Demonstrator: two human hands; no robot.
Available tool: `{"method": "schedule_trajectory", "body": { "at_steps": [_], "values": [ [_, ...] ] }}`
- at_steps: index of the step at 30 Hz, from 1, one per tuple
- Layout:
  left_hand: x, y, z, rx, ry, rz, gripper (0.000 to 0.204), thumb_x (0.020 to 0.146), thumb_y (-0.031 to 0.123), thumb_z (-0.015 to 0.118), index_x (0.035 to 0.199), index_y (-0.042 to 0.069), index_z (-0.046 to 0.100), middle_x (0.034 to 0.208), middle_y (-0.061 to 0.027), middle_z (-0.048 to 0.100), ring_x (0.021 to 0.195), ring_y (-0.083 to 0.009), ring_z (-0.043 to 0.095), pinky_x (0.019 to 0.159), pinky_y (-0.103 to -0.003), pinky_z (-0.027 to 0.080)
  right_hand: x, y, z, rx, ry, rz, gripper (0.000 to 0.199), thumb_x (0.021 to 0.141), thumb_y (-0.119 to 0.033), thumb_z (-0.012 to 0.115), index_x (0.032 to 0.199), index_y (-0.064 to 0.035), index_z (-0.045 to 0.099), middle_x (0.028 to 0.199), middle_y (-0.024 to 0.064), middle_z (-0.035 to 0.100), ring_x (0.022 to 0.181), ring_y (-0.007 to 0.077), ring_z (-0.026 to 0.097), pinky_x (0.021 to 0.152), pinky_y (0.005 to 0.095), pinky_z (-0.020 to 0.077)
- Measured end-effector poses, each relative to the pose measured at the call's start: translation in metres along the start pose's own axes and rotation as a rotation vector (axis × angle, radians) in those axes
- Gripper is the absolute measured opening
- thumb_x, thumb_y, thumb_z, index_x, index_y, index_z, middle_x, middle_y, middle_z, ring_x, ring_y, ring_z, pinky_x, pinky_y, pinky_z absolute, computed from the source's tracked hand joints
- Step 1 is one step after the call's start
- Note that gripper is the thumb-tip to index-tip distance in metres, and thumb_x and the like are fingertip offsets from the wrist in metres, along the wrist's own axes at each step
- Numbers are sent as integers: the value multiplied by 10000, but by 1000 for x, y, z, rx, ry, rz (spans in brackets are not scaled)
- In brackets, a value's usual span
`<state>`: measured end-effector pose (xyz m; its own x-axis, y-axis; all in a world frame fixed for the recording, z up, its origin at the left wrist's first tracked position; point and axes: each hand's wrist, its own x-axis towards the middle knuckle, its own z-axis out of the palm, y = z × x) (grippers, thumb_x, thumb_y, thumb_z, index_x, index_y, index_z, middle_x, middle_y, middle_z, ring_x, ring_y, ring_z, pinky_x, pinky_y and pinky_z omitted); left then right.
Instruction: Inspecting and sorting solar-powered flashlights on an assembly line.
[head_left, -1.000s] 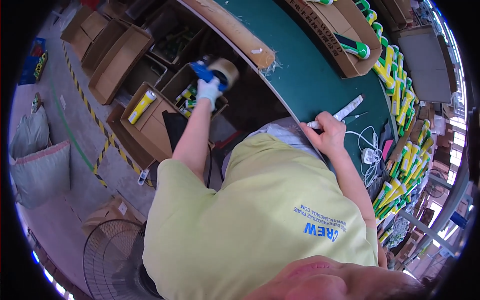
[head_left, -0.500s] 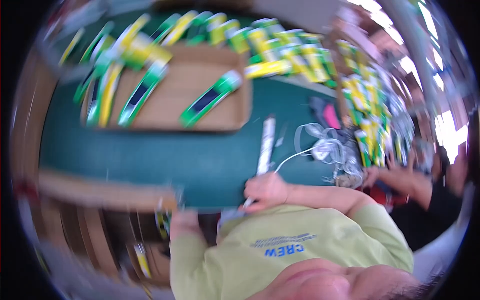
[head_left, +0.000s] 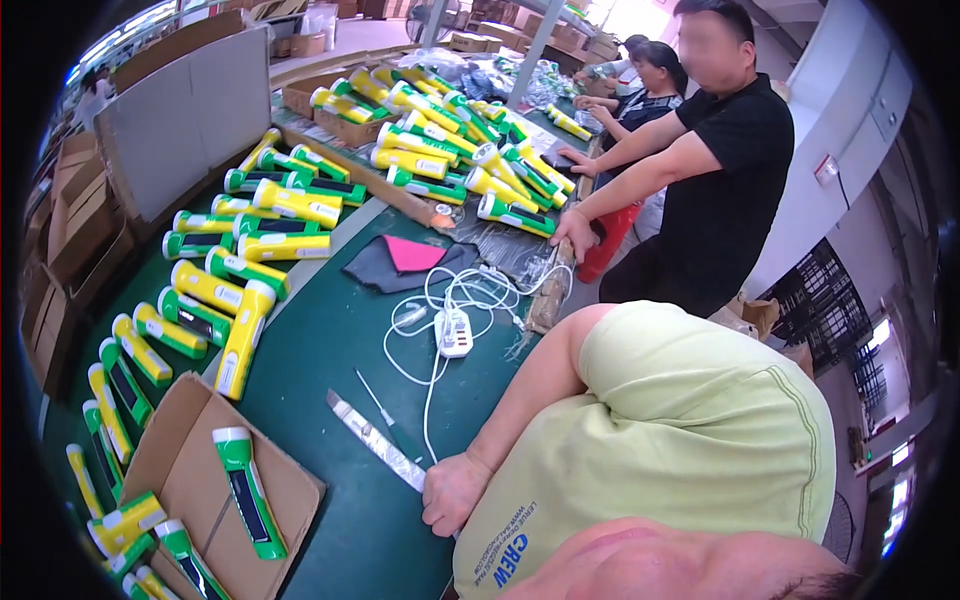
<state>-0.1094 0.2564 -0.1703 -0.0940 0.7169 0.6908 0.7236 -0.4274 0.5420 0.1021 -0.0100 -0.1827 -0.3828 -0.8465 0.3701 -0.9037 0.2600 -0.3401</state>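
My right hand (head_left: 455,494) rests closed near the table edge in front of my light green shirt. A white cable (head_left: 430,425) runs down from a white power strip (head_left: 453,332) into the fist; its held end is hidden by the fingers. Touching the hand, or just beside it, is the lower end of a long, flat strip wrapped in whitish tape (head_left: 375,440), with a grey tip. Next to it lies a thin screwdriver-like tool (head_left: 375,398). My left hand is out of view.
A cardboard box (head_left: 300,500) at lower left holds green-and-yellow flashlights (head_left: 248,490). Several more flashlights (head_left: 243,340) lie along the green table (head_left: 320,350). A dark cloth with a pink patch (head_left: 415,255) lies beyond the power strip. A co-worker in black (head_left: 730,190) leans on the far table.
The view has swung to the right and steadied, bringing in co-workers and the far pile of flashlights. My left arm has left the view. My right hand stays closed beside the taped strip.
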Motion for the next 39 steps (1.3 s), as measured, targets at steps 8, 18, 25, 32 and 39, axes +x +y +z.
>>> {"method": "schedule_trajectory", "body": {
  "at_steps": [8,18,25,32,39],
  "values": [
    [55,14,-21,-69,90,127,449,931,322,492,1320,97,491,1270,-137,582,1153,-346,551,932,-388,473,3,-2,4,-29,4,-55,256,834,-269,557,669,-123,425,689,34,474,555,196,529,458,324,404],
    [35,2,14,-233,89,132,439,930,320,493,1314,107,500,1274,-123,580,1158,-330,547,931,-388,468,-3,3,2,-13,13,-37,239,814,-261,570,663,-130,438,682,26,479,551,193,535,449,320,407],
    [32,2,21,-325,130,145,432,930,319,494,1310,115,506,1277,-113,578,1161,-318,544,930,-389,465,-1,0,0,-6,21,-21,241,807,-269,573,665,-127,442,687,26,487,551,193,539,449,320,411],
    [50,13,24,-403,143,198,424,930,318,495,1306,122,512,1280,-103,577,1165,-307,542,930,-389,462,1,0,4,-8,34,-38,242,800,-271,582,660,-129,444,680,27,494,544,200,541,446,324,414],
    [59,17,23,-472,174,229,417,930,317,495,1302,129,518,1284,-93,575,1169,-296,539,929,-390,459,0,-1,4,16,35,-23,250,797,-288,598,672,-125,455,687,32,502,562,208,554,456,331,422]
  ]
}}
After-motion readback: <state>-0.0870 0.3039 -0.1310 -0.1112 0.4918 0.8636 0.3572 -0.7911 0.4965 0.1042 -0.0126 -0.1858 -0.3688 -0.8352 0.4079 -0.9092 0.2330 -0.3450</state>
